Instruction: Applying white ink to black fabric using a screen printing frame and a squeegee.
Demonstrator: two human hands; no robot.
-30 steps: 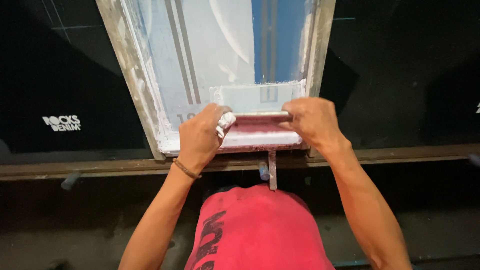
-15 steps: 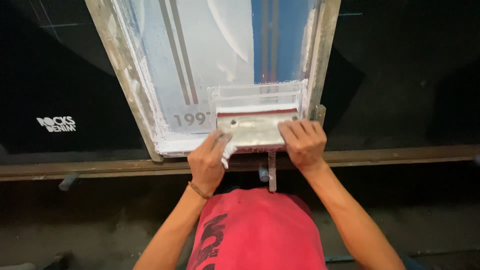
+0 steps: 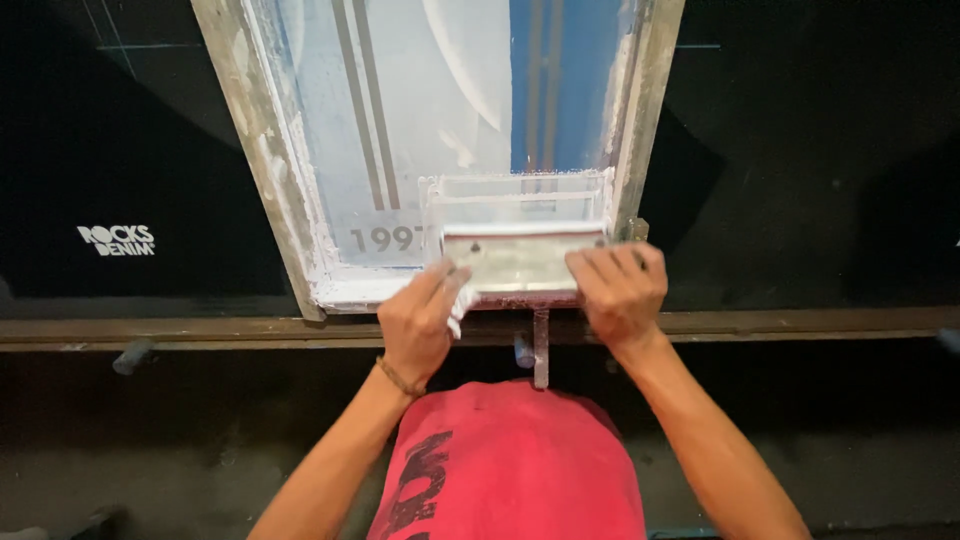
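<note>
Left hand (image 3: 420,322): we see it closed on the left end of the squeegee (image 3: 515,262), fingers curled over its top.
Right hand (image 3: 620,290): closed over the squeegee's right end.
Squeegee: at the near edge of the printing screen (image 3: 400,130), by its near right corner.
Change: we note it has come nearer that edge than a second ago.
Label: small white logo on the black cloth (image 3: 118,240), left of the screen frame.

**One head camera, looking straight down**

I have a single view, worn on the person's head and tilted steeply down over the red shirt (image 3: 510,470) (it fills the bottom edge). It faces forward across the table edge (image 3: 200,330) onto the screen frame (image 3: 265,170), close in, at arm's reach.
</note>
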